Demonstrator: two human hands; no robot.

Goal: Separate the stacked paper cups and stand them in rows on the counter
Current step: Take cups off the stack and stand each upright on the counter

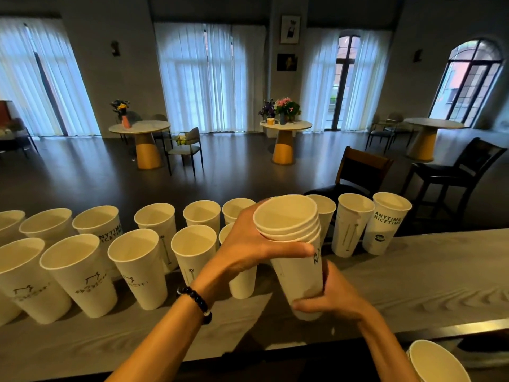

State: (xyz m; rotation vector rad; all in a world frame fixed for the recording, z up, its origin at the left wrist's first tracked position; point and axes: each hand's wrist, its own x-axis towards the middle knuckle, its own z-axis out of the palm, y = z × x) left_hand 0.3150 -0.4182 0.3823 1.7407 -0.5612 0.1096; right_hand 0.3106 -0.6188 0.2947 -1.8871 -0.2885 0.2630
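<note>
While the right hand [333,296] is cupping the base of the nested stack [296,244] above the counter [413,274], the left hand [248,244] is curling round its upper rims. Pinching only the top rim and twisting gently should free one cup without crushing it, for the near row [132,268].

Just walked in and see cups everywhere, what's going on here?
A person is pulling apart a stack of paper cups held above the counter. The left hand grips the stack near its rims, the right hand holds its base. Two rows of single cups already stand upright on the counter, and another stack waits at the near right.
</note>
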